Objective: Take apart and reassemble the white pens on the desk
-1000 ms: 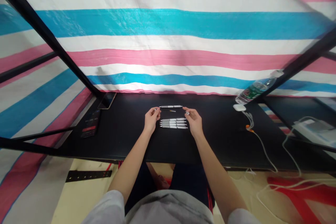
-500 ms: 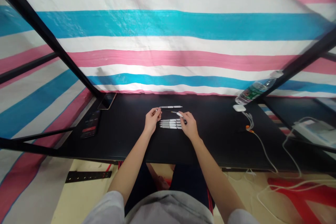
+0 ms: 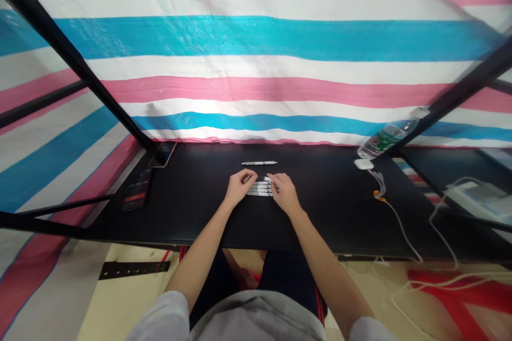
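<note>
From the head camera, here's the row of pens (image 3: 260,190), lying side by side on the black table (image 3: 208,218), and both hands are right at it! The left hand (image 3: 241,185) is over the row's left end, fingertips pinched narrow on a thin dark refill (image 3: 260,177). Over the row's right end, the right hand (image 3: 282,189) has a close grip on a short white tube (image 3: 266,178), its end right by the refill; whether the two touch, I can't tell. Just beyond the row, a lone pen (image 3: 259,163) lies crosswise. Well left of the row sits a phone (image 3: 137,192) with a lit screen; far right and beyond it, a water bottle (image 3: 386,138) leans, a white charger (image 3: 364,164) just beside it.
</note>
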Tool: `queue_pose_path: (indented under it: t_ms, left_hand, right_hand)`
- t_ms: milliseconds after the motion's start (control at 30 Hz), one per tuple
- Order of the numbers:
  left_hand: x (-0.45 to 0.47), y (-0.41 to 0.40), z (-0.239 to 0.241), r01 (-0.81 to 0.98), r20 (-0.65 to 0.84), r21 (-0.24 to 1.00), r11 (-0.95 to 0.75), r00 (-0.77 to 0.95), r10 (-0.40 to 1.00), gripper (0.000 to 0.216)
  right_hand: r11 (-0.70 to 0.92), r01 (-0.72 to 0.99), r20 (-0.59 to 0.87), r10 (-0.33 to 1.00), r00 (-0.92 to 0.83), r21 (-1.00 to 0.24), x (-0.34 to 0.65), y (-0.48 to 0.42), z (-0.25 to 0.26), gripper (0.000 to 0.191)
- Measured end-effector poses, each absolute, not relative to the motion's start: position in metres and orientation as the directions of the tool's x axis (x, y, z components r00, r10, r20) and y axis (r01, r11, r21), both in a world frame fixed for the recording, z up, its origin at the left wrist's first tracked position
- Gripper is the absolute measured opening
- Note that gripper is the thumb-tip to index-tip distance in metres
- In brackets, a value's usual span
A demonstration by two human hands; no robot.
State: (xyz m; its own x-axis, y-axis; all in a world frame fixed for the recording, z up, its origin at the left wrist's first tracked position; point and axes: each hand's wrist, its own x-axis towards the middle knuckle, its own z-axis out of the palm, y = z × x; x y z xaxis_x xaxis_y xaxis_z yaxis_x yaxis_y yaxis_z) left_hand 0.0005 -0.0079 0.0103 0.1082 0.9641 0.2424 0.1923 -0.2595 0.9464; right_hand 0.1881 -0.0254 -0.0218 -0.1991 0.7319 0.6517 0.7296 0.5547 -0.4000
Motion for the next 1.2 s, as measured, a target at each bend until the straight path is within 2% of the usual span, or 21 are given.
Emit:
queue_pose_path:
  t_ms: [367, 533, 667, 833, 1000, 1200]
  left_hand:
    - [0.0, -0.01, 0.013, 0.251, 0.243, 0.933, -0.259, 0.095, 0.965, 0.027]
    - [0.0, -0.011, 0.014, 0.239, 0.238, 0.935, -0.262, 0.126, 0.963, 0.033]
    - [0.0, -0.011, 0.011, 0.231, 0.253, 0.929, -0.288, 0.168, 0.953, 0.032]
    - [0.001, -0.01, 0.009, 0.218, 0.247, 0.929, -0.298, 0.234, 0.94, 0.029]
    - [0.001, -0.01, 0.012, 0.13, 0.212, 0.963, -0.235, 0.174, 0.962, 0.028]
    - [-0.001, -0.008, 0.011, 0.184, 0.236, 0.948, -0.259, 0.14, 0.962, 0.026]
  right_hand:
    - [0.604, 0.687, 0.659, 0.713, -0.239, -0.404, 0.185, -0.029, -0.016, 0.042]
    - [0.611, 0.717, 0.661, 0.695, -0.282, -0.336, 0.183, -0.034, -0.009, 0.04]
    - [0.605, 0.742, 0.676, 0.678, -0.289, -0.29, 0.183, -0.036, -0.006, 0.03]
    - [0.551, 0.775, 0.702, 0.682, -0.204, -0.31, 0.183, -0.036, -0.006, 0.023]
    - [0.532, 0.77, 0.698, 0.698, -0.163, -0.352, 0.184, -0.035, -0.007, 0.024]
    - [0.512, 0.781, 0.676, 0.719, -0.162, -0.357, 0.184, -0.035, -0.008, 0.025]
